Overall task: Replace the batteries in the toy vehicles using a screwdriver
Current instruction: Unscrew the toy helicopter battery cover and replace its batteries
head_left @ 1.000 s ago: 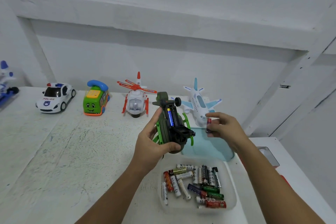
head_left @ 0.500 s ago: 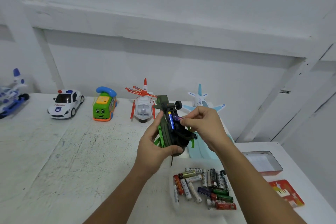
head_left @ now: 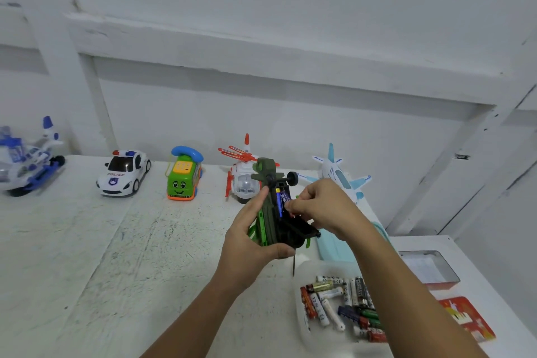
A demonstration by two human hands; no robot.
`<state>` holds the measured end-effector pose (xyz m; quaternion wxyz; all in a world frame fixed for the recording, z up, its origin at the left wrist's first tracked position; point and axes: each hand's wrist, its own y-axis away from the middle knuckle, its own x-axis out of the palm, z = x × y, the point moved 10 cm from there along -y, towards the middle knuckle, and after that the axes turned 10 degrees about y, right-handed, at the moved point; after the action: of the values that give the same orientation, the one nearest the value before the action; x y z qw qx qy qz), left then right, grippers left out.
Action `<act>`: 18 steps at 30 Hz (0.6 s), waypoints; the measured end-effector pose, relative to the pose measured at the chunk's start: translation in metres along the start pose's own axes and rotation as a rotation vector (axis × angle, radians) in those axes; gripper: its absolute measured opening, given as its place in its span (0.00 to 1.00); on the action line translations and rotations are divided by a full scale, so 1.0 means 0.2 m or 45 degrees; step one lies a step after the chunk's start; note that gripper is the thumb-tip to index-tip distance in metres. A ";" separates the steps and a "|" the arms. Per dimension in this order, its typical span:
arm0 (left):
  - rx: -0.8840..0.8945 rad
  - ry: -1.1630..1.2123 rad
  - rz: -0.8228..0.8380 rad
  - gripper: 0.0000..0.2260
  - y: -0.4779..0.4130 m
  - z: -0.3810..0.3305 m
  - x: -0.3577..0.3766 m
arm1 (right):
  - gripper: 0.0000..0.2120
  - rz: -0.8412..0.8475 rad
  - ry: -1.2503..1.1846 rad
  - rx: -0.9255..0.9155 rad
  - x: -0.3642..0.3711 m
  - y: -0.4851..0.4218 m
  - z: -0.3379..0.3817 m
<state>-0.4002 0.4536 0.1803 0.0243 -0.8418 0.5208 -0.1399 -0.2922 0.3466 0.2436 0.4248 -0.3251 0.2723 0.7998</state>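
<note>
My left hand (head_left: 250, 238) grips a dark green toy helicopter (head_left: 276, 212), held up off the white table with its underside and uncovered battery bay facing me. A blue battery (head_left: 279, 201) sits in the bay. My right hand (head_left: 319, 206) pinches a second battery (head_left: 286, 198) at the bay, beside the blue one; my fingers hide most of it. A clear tray (head_left: 302, 308) with several loose batteries lies below my right forearm. No screwdriver is clearly visible.
Along the wall stand a blue-white toy (head_left: 26, 160), a police car (head_left: 123, 171), a green bus with a phone (head_left: 184, 173), a red-white helicopter (head_left: 242, 174) and a white-blue plane (head_left: 340, 174). A light blue cloth (head_left: 334, 247), a tin box (head_left: 430, 267) and a red lid (head_left: 465, 317) lie at right.
My right hand came from beside the plane to the battery bay, carrying a battery, and now presses it in next to the blue one. The camera view shifted left and upward.
</note>
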 end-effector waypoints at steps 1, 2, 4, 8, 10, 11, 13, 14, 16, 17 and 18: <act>-0.001 -0.001 0.001 0.49 0.00 0.00 -0.01 | 0.11 0.017 -0.010 0.009 0.01 0.00 0.01; 0.000 -0.002 0.005 0.49 0.00 -0.01 -0.02 | 0.12 0.039 -0.030 0.016 0.02 0.00 0.02; -0.001 0.006 0.019 0.49 0.01 -0.02 -0.05 | 0.12 0.078 -0.092 0.042 0.05 0.00 0.03; -0.018 0.046 0.045 0.49 0.03 -0.04 -0.09 | 0.16 0.054 -0.130 0.071 0.07 0.00 0.06; -0.022 0.045 0.042 0.48 0.04 -0.03 -0.11 | 0.14 0.037 -0.072 0.043 0.09 0.01 0.09; -0.021 0.035 0.042 0.47 0.04 -0.03 -0.12 | 0.13 0.038 -0.049 0.032 0.11 0.02 0.10; -0.029 0.012 0.029 0.47 0.06 -0.01 -0.15 | 0.11 0.056 0.009 0.021 0.14 0.03 0.11; -0.033 0.001 0.017 0.46 0.07 -0.01 -0.17 | 0.10 0.062 0.050 0.017 0.16 0.03 0.11; -0.036 -0.018 0.012 0.46 0.08 0.00 -0.19 | 0.09 0.051 0.109 0.005 0.18 0.03 0.12; -0.035 -0.021 0.014 0.46 0.09 0.00 -0.20 | 0.09 0.037 0.118 -0.015 0.18 0.04 0.13; -0.033 -0.014 0.013 0.45 0.09 0.00 -0.21 | 0.09 0.022 0.122 -0.047 0.19 0.04 0.14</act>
<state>-0.4336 0.4817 0.1691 0.0170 -0.8402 0.5266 -0.1284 -0.3237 0.3814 0.2355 0.3985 -0.3684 0.2803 0.7918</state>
